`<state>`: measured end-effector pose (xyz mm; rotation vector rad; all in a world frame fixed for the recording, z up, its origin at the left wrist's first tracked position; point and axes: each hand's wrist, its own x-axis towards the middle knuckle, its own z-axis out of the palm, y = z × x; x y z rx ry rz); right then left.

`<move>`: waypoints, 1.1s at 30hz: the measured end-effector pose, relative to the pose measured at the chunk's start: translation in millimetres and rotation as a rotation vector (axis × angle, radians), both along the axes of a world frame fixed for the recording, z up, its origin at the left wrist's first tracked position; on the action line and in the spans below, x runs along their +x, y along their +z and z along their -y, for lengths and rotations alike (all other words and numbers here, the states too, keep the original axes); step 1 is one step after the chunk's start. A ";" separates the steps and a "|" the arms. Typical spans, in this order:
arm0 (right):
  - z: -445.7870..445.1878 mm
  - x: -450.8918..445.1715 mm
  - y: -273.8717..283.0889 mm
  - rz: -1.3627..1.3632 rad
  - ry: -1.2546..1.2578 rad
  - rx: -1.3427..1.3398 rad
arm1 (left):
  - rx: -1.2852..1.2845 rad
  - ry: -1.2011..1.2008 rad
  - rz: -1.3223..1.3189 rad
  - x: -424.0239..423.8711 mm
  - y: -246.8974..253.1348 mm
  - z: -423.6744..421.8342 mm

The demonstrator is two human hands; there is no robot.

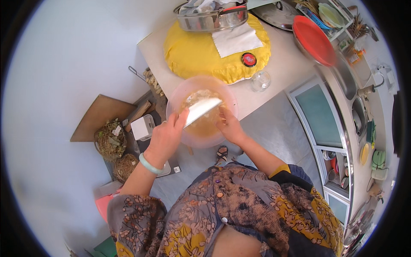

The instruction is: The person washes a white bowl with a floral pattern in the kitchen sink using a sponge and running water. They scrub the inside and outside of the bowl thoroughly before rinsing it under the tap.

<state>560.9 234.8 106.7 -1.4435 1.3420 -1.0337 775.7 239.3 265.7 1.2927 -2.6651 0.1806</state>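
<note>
My left hand (166, 136), with a pale green bangle on its wrist, grips one end of a smooth white piece (202, 110), perhaps a plate or shallow dish seen tilted. The piece is over a translucent pinkish plastic basin (175, 96) that holds cloudy yellowish-brown liquid (200, 128). On the basin's right side is my right hand (230, 125), its fingers bent at the liquid near the white piece's far end; whether they hold anything cannot be told. Behind the basin lies a yellow cloth-covered round cushion-like thing (192, 54).
A steel steamer pot (205, 21), a white cloth (236, 40) and a round red-and-black lid (249, 59) rest on the yellow cover. A glass jar (260, 81) stands beside it on the table (282, 64). Baskets of dried plants (110, 141) are at left; a red basin (313, 40) is back right.
</note>
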 end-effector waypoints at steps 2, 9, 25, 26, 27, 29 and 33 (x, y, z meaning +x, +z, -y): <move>4.5 -2.5 19.6 0.188 -0.063 0.118 | -0.057 -0.087 0.026 6.1 4.2 -8.2; 13.8 -11.5 15.0 0.111 0.185 -0.138 | -0.210 -0.244 -0.026 22.8 4.3 -9.1; 16.4 -2.5 22.0 0.111 0.141 -0.337 | 0.055 0.000 -0.552 39.1 -29.7 1.4; 17.6 -1.3 23.5 0.110 0.153 -0.329 | 0.065 0.010 -0.579 41.2 -33.2 3.0; 18.7 -2.4 24.0 0.103 0.160 -0.321 | 0.076 0.024 -0.576 39.8 -33.0 3.6; 22.3 -2.3 15.8 0.031 0.201 -0.260 | 0.099 0.048 -0.570 36.8 -31.7 5.3; 15.2 -10.3 25.4 -0.354 0.188 -0.135 | -0.040 -0.056 -0.407 27.0 -19.2 18.0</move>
